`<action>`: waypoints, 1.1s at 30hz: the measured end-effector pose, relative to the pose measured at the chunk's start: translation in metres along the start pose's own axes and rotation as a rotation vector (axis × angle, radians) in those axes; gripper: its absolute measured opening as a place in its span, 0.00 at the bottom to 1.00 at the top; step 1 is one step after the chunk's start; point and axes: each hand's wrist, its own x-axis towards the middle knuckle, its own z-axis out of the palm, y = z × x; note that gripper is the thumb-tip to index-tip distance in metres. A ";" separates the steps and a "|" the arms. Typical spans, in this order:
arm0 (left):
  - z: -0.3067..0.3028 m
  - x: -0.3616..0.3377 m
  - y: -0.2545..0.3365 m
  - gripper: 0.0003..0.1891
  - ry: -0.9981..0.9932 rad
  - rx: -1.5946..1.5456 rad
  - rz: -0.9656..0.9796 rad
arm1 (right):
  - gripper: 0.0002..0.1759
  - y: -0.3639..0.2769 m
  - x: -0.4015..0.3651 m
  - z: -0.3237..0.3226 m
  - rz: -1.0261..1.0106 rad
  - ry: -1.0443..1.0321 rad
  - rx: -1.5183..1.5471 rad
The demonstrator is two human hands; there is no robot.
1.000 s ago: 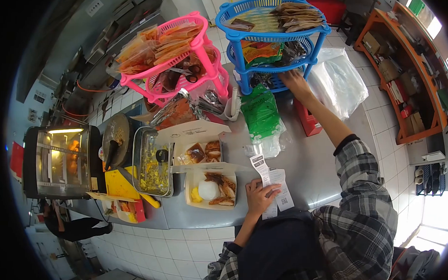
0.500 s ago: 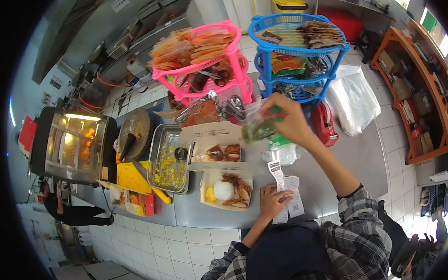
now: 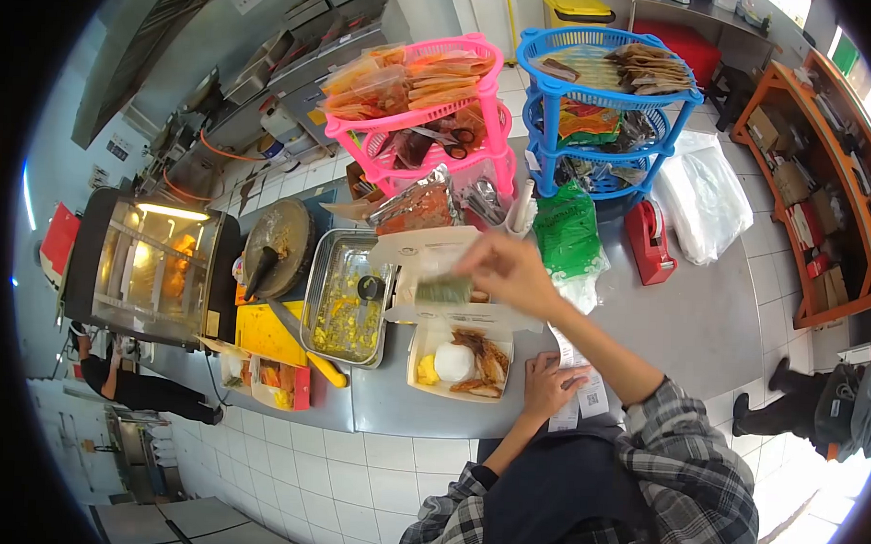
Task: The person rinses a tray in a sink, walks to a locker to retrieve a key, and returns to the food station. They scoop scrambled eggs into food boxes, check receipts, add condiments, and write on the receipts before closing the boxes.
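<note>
My right hand [image 3: 514,272] pinches a small clear plastic packet [image 3: 444,290] with green contents, blurred by motion. It hangs over an open takeaway box [image 3: 427,245], whose food it partly hides. Just below that box stands a second open box [image 3: 461,364] with a white rice mound, browned meat and something yellow. On the table edge, my left hand [image 3: 545,386] is curled over the printed paper receipts [image 3: 592,397], gripping one. A small dark thing shows by its fingertips; I cannot make out what it is.
A glass tray [image 3: 343,307] with yellow-green bits lies left, beside a yellow cutting board [image 3: 268,333] and a stone mortar [image 3: 278,247]. Behind stand pink [image 3: 503,121] and blue racks [image 3: 547,113] of packets. A green bag [image 3: 566,229] and red tape dispenser [image 3: 650,243] sit right.
My right hand has moved left and down with the packet, from near the blue rack to above the upper box. My left hand stays on the receipts. The view has shifted slightly.
</note>
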 end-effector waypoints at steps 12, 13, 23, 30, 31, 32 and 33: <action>0.005 0.001 -0.004 0.13 0.082 0.040 0.080 | 0.21 -0.028 -0.073 -0.005 0.279 -0.269 -0.497; 0.006 0.000 -0.004 0.13 0.055 0.059 0.059 | 0.21 -0.030 -0.057 -0.018 0.276 -0.137 -0.559; 0.002 0.006 -0.007 0.13 0.008 -0.016 0.099 | 0.30 0.056 0.060 -0.054 -0.014 0.230 -0.764; 0.002 0.005 -0.020 0.15 -0.092 -0.135 0.152 | 0.33 0.031 0.050 -0.072 0.233 0.057 -0.725; 0.003 0.004 -0.022 0.15 -0.120 -0.131 0.153 | 0.36 0.021 0.052 -0.068 0.225 0.019 -0.714; 0.002 0.006 -0.023 0.16 -0.145 -0.125 0.154 | 0.36 0.011 0.060 -0.061 0.228 0.013 -0.732; 0.001 0.005 -0.024 0.17 -0.169 -0.121 0.159 | 0.37 0.003 0.069 -0.051 0.124 -0.014 -0.855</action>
